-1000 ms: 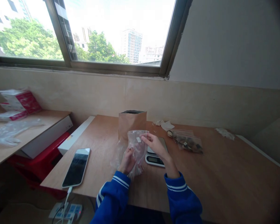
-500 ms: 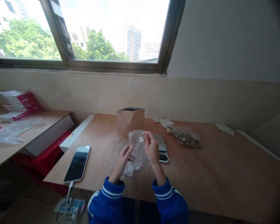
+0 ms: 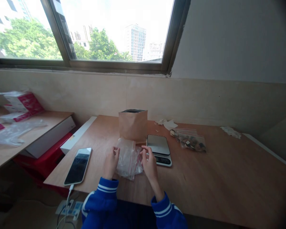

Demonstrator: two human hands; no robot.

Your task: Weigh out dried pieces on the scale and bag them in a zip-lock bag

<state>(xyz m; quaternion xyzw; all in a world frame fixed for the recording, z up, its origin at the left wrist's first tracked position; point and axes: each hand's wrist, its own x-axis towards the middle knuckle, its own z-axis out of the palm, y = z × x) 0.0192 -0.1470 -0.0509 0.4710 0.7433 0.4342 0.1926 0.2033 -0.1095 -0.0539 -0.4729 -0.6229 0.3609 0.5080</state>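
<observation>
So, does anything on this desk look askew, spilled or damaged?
Mostly tidy. Torn white paper scraps lie loose behind the scale, with another scrap near the wall. The phone sits near the desk edge, its cable hanging off.

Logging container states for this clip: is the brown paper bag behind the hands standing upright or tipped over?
Upright. The brown paper bag stands on the table with its dark open mouth facing up.
</observation>
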